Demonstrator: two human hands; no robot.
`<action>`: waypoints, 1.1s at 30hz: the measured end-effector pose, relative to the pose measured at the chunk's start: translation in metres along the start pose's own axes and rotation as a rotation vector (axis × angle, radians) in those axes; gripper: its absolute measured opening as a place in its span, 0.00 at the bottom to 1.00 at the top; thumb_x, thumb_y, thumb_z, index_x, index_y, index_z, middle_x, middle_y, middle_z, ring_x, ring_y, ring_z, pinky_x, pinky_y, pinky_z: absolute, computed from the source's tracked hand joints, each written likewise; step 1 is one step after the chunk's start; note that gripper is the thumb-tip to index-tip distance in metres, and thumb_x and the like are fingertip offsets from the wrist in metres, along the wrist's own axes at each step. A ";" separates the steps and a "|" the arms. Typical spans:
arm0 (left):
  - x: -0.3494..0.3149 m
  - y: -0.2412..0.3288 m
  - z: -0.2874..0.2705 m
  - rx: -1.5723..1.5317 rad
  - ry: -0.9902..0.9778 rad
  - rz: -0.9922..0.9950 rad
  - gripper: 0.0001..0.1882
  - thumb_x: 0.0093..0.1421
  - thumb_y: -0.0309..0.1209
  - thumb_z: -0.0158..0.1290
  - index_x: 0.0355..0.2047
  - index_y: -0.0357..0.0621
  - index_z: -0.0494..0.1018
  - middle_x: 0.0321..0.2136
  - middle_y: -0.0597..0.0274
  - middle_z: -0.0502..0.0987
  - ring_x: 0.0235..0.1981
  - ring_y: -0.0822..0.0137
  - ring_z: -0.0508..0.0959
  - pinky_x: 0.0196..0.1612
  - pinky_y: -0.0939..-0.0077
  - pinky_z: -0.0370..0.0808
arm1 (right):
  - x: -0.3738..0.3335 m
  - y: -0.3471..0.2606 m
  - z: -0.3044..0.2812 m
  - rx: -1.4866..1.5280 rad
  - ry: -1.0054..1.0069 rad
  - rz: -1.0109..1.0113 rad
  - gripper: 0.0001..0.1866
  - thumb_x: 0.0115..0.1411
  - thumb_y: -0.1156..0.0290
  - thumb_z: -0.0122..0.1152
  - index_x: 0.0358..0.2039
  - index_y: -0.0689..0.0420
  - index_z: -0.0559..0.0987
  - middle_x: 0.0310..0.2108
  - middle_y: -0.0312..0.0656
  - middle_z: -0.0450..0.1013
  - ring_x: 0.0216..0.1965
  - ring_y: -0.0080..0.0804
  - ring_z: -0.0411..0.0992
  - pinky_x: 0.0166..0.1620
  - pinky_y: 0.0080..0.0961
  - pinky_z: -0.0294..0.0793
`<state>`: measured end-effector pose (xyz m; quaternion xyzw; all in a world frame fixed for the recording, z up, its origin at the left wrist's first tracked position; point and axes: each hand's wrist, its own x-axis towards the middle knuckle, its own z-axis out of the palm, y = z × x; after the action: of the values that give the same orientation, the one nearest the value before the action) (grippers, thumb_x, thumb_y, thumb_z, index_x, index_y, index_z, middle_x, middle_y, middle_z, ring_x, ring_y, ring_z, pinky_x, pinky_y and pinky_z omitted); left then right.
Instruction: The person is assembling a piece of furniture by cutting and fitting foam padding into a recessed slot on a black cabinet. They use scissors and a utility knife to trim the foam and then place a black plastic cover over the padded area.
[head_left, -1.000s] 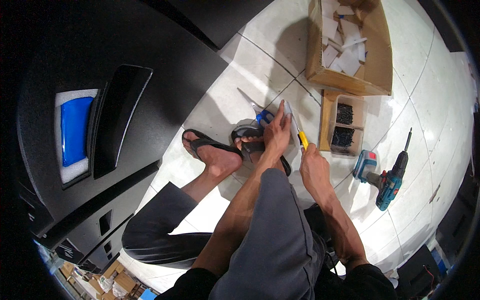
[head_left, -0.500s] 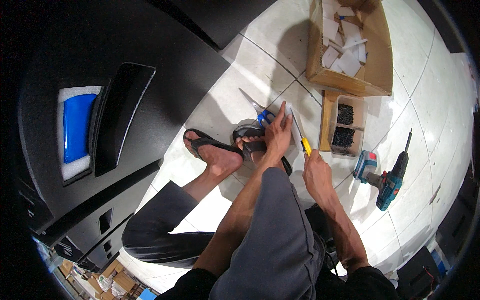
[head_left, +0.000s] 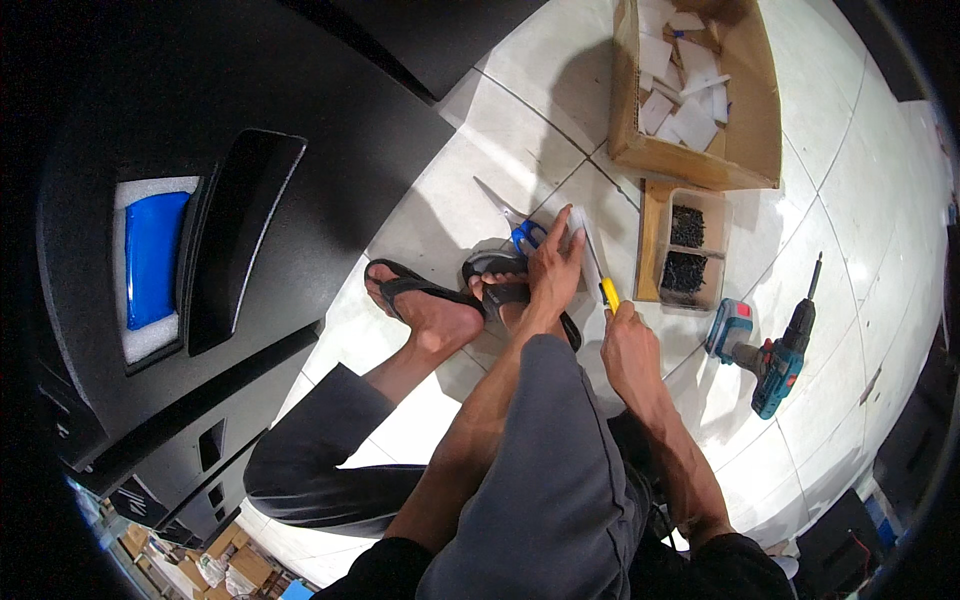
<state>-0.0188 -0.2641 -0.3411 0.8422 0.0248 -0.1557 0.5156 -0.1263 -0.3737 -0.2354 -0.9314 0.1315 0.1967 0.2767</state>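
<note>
My right grip (head_left: 631, 345) is clenching a yellow cutter (head_left: 610, 293), whose blade is pointing toward 11 o'clock, lying along a white strip (head_left: 578, 221). The strip is sitting at my left grip's (head_left: 553, 268) 1 o'clock; that grip is staying unclenched, fingers outstretched against it. Scissors (head_left: 527, 236) are lying at my left grip's 11 o'clock. From my right grip, a tub (head_left: 716, 228) of black screws is standing at 1 o'clock, a drill (head_left: 770, 360) is resting at 3.
</note>
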 end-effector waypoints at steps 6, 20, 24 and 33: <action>-0.003 0.008 -0.003 -0.033 -0.017 0.011 0.26 0.66 0.43 0.49 0.63 0.54 0.63 0.47 0.39 0.76 0.47 0.40 0.76 0.48 0.54 0.73 | -0.010 0.001 0.000 -0.001 -0.018 0.033 0.10 0.68 0.70 0.46 0.34 0.66 0.65 0.27 0.60 0.73 0.26 0.59 0.75 0.28 0.49 0.75; -0.006 0.008 0.000 -0.018 0.015 0.030 0.24 0.66 0.39 0.50 0.62 0.51 0.64 0.49 0.41 0.75 0.50 0.42 0.75 0.50 0.56 0.72 | -0.020 0.001 0.009 -0.036 -0.008 0.087 0.12 0.68 0.68 0.46 0.34 0.64 0.64 0.26 0.59 0.73 0.25 0.58 0.75 0.27 0.48 0.75; -0.006 0.009 -0.001 -0.023 0.010 0.025 0.24 0.66 0.40 0.49 0.62 0.52 0.63 0.49 0.39 0.75 0.49 0.38 0.74 0.50 0.53 0.72 | -0.028 0.003 0.009 -0.027 -0.028 0.111 0.13 0.69 0.66 0.45 0.34 0.64 0.64 0.27 0.60 0.73 0.25 0.59 0.75 0.26 0.49 0.75; -0.008 0.015 -0.005 -0.056 -0.027 -0.022 0.24 0.67 0.38 0.49 0.62 0.48 0.64 0.47 0.46 0.77 0.47 0.53 0.79 0.48 0.63 0.75 | -0.039 0.000 0.012 -0.033 -0.037 0.138 0.14 0.70 0.65 0.44 0.34 0.64 0.64 0.27 0.59 0.73 0.24 0.58 0.75 0.25 0.48 0.75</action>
<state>-0.0223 -0.2662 -0.3236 0.8250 0.0313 -0.1719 0.5374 -0.1644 -0.3619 -0.2278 -0.9208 0.1871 0.2344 0.2493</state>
